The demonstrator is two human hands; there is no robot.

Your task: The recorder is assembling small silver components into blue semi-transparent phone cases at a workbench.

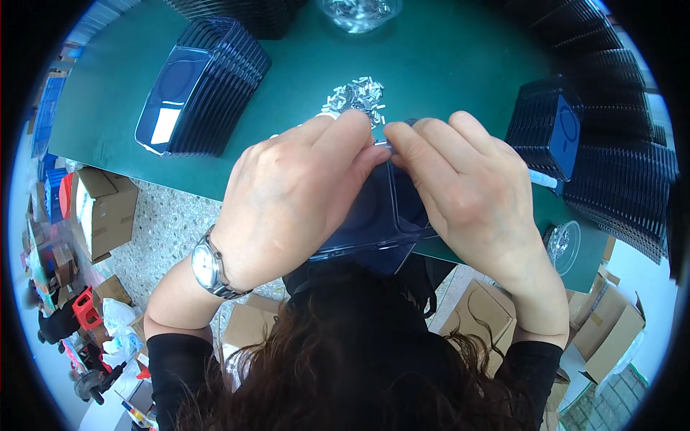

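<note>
A clear, dark-tinted phone case [374, 205] is in front of me at the table's near edge, partly hidden under my hands. My left hand [295, 179], with a watch on its wrist, is closed in a pinch at the case's upper edge. Thumb and forefinger of my right hand [467, 179] pinch the same edge, nearly meeting the left fingertips. Something small and shiny shows between the fingertips, too small to name. Just beyond lies a loose pile of small silvery metal pieces [359, 95].
Stacked phone cases [208, 86] stand left on the green table [431, 65]; another stack [550, 126] and many more line the right. A clear bowl [359, 14] of metal pieces sits at the back, a clear container [563, 246] at right. Cardboard boxes [108, 212] stand on the floor.
</note>
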